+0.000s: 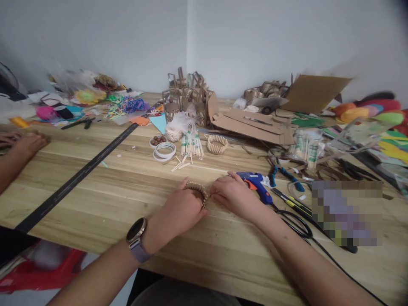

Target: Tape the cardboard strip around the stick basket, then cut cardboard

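Observation:
My left hand (182,209), with a watch on its wrist, is curled around a small round ring of short wooden sticks (198,190) on the wooden table (95,187). My right hand (232,193) pinches the ring's right side with closed fingers. A blue hot-glue gun (257,183) lies just beyond my right hand. A finished stick ring (217,143) sits farther back, beside bundles of wooden sticks (191,145).
Another person's hand (24,142) rests at the left edge. A black strip (79,176) runs diagonally across the table. Tape rolls (165,150), cardboard pieces (255,123), small cardboard baskets (188,100), scissors (295,219), pliers (287,176) and coloured craft scraps (95,102) crowd the back and right.

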A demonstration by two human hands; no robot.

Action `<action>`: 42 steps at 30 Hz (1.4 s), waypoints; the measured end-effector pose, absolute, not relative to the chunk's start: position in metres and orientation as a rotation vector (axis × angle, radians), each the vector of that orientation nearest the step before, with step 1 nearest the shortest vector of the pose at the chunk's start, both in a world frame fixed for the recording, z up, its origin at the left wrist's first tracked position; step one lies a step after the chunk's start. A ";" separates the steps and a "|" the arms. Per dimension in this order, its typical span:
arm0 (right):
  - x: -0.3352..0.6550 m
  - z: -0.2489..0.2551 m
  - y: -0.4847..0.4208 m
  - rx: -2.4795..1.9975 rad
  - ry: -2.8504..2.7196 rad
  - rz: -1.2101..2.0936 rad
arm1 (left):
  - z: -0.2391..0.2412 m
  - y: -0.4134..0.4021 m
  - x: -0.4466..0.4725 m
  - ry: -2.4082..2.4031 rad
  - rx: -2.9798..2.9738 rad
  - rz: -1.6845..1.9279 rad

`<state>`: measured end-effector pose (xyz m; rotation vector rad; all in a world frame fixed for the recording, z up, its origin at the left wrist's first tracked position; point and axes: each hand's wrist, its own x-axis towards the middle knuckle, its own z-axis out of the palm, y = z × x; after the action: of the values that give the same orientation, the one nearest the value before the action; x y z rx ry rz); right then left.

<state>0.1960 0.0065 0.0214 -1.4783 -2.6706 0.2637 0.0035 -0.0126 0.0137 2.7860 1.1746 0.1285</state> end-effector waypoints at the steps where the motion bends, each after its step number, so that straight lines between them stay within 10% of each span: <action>1: 0.194 0.022 0.008 -1.488 -2.674 0.254 | 0.011 -0.013 0.004 1.171 2.810 0.128; 42: 0.241 0.003 -0.069 -1.585 -2.447 0.108 | -0.005 0.006 -0.040 0.567 3.162 0.280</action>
<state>0.2413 -0.0688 0.0028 -1.5850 -2.4474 0.1079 -0.0396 0.0061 -0.0045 3.1619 0.5672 0.2797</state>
